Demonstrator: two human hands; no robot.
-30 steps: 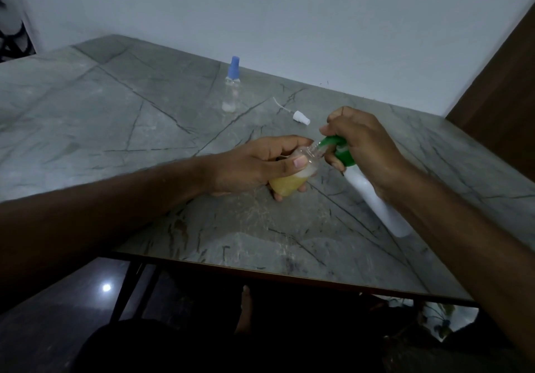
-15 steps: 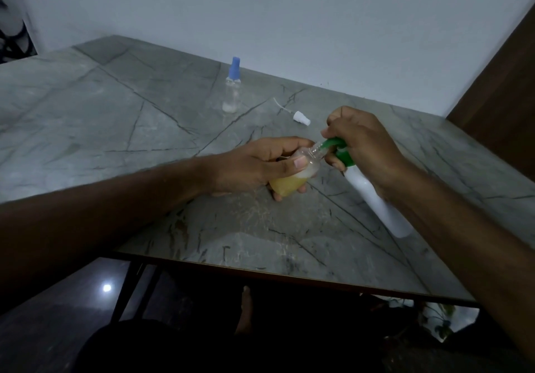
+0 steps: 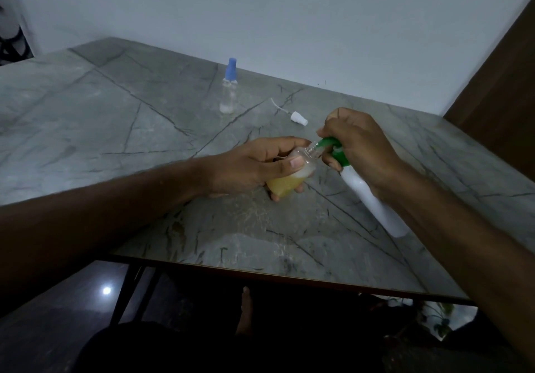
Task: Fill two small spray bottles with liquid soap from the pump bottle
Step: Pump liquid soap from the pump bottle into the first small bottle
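Note:
My left hand [image 3: 254, 164] grips a small clear spray bottle [image 3: 289, 180], tilted, partly filled with yellow soap and foam on top. Its open neck meets the green nozzle of the white pump bottle [image 3: 373, 202], which lies tilted with its base toward the near right. My right hand [image 3: 359, 147] grips the pump bottle's green head, fingers curled over the top. A second small clear bottle [image 3: 228, 92] with a blue cap stands upright farther back. A loose white spray top [image 3: 298, 118] with its thin tube lies on the table between the two.
The grey marble-pattern table [image 3: 115, 129] stretches left and back to a white wall. A brown wooden panel [image 3: 498, 77] stands at the far right. The table's front edge runs below my arms, with dark floor and a bare foot underneath.
Almost nothing has shifted; both hands keep the same hold, nozzle at the small bottle's neck. The soap level looks much the same.

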